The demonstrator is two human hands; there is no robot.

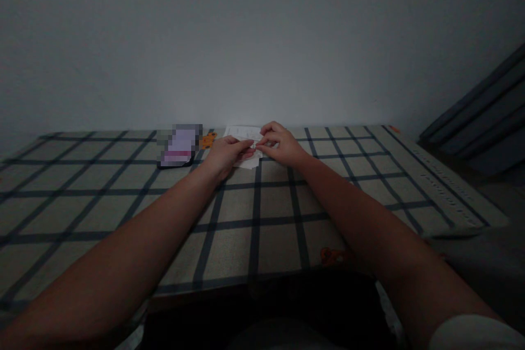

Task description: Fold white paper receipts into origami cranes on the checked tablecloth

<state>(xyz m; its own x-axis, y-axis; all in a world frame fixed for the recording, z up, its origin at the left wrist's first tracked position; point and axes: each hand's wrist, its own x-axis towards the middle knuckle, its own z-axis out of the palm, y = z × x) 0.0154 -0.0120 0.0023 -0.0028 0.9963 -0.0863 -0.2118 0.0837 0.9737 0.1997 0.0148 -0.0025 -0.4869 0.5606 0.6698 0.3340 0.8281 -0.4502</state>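
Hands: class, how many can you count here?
2. The left hand and the right hand meet at the far side of the checked cloth, both pinching the white paper. No others show.

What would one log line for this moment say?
left hand: pinching white paper | right hand: pinching white paper | surface: checked cloth | nearby: blurred dark object left of hands

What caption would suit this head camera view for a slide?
Left hand and right hand pinch a white paper on a checked tablecloth, beside a pixelated object.
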